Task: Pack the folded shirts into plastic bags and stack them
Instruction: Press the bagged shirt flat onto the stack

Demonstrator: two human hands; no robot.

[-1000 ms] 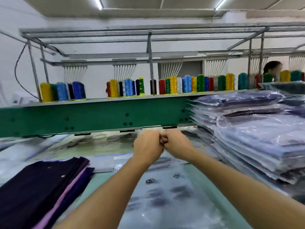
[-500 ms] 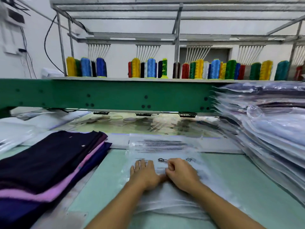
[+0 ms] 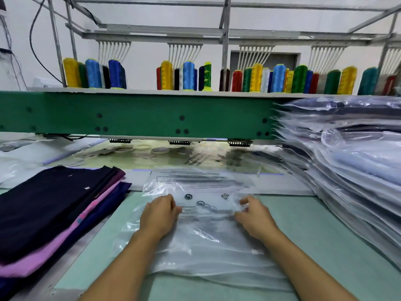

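Both hands are on the near-centre of the table (image 3: 321, 227), palms down, apart from each other, on a clear plastic bag (image 3: 206, 213). This bag is the top one of a loose pile of empty bags (image 3: 208, 263) lying flat between the arms, with black print and a recycling mark on its far half.

Left hand (image 3: 159, 216): fingers bent and held close together, tips down on the film at the bag's left part. Can't tell if it pinches the film or only presses it.

Right hand (image 3: 253, 216): fingers curled, thumb and forefinger nipping a small raised fold of the bag at its right part.

Folded shirts (image 3: 54, 209) sit in an unbagged stack at the near left, dark navy on top, pink and purple layers below, just left of the bag pile and not touching the hands. Bagged shirts (image 3: 351, 174) are stacked high at the right, the stack's edge near the right forearm.

A green machine beam (image 3: 141, 114) spans the far side, with a row of coloured thread cones (image 3: 188, 76) standing on the shelf above it. Flat hoops and scraps lie blurred under the beam.
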